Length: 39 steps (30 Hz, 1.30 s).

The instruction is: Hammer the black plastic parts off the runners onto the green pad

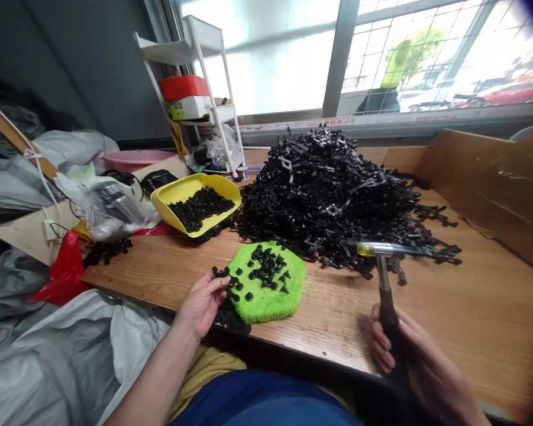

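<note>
My left hand point(204, 302) is closed at the left edge of a fuzzy green pad point(275, 305), pinching a black plastic sprue point(222, 273) with small knobbed ends. Small black plastic caps point(266, 266) lie loose on the pad, several of them near my fingertips. On the right, my right hand point(399, 346) is wrapped round the dark handle of a small mallet point(384, 278), held upright above the table. The mallet's metal head carries a yellow tip on its left end; its right end is blurred against the black parts behind.
A large heap of black plastic sprues point(332, 195) covers the back of the wooden table point(332, 319). At left stands a yellow scoop tray point(160, 204) holding small black pieces. Beyond it are a white shelf rack point(199, 59), a bagged steel cup point(119, 201) and a red bag point(66, 272).
</note>
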Motion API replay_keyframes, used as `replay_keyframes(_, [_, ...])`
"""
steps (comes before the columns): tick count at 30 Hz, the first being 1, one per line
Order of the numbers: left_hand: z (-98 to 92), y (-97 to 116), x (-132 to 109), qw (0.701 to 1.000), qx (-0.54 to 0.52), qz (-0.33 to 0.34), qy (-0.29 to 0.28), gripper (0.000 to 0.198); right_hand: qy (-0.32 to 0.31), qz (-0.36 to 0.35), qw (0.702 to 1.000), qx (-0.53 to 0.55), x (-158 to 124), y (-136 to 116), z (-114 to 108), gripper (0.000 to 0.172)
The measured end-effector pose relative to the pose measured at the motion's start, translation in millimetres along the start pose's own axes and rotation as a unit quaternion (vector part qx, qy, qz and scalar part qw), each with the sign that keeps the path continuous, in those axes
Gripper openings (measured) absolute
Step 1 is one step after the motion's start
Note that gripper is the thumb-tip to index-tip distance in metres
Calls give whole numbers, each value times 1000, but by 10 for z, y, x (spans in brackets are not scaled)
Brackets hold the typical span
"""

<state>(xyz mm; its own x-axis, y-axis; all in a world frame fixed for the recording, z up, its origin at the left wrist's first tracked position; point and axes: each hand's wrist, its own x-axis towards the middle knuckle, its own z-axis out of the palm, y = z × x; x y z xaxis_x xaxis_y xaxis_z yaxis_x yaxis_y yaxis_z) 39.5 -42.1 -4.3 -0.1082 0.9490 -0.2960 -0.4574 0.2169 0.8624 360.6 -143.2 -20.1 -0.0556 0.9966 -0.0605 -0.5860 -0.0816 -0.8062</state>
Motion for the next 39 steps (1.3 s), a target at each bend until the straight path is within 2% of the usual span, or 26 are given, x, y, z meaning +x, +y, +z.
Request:
replay_keyframes(9, [4,-34,44,999,30,18,-9,21,9,-3,999,-54,51,55,-23,17])
replay_keyframes(12, [18,-42,38,999,40,20,-12,23,-8,12,987,-161,37,-38,106,21])
replay_keyframes(14, [39,-44,18,999,44,26,-6,23,-41,14,962,-270,48,-155,253,25])
replay_keyframes(17, [77,-52,-17,998,53,42,14,24,-102,-22,897,-429,153,-334,526,24])
replay_keyframes(20, [104,-72,-38,996,62,55,36,25,-143,-99,787,-591,359,-386,764,22])
replay_keyframes(23, [110,-94,-35,995,66,63,43,26,-167,-149,651,-725,558,-282,913,21])
replay_keyframes(24, [109,-99,-31,995,67,64,42,26,-169,-161,616,-752,604,-231,944,21])
replay_keyframes(26, [105,-101,-25,995,65,65,41,26,-165,-188,578,-777,659,-135,982,20])
replay_keyframes(31, [101,-81,-31,996,62,54,38,27,-166,-189,553,-794,666,-61,983,20])
replay_keyframes(32, [101,-77,-33,996,63,49,38,28,-163,-191,559,-791,663,-74,978,20])
replay_keyframes(35, [95,-73,-32,996,63,43,38,29,-125,-229,619,-741,668,-105,974,23])
replay_keyframes(36, [93,-74,-31,996,64,43,36,29,-121,-231,630,-732,675,-103,974,24])
replay_keyframes(37, [92,-74,-30,996,66,44,33,28,-130,-220,628,-735,684,-94,975,23])
replay_keyframes(39, [93,-73,-26,996,71,44,33,26,-165,-176,599,-764,702,-66,977,21])
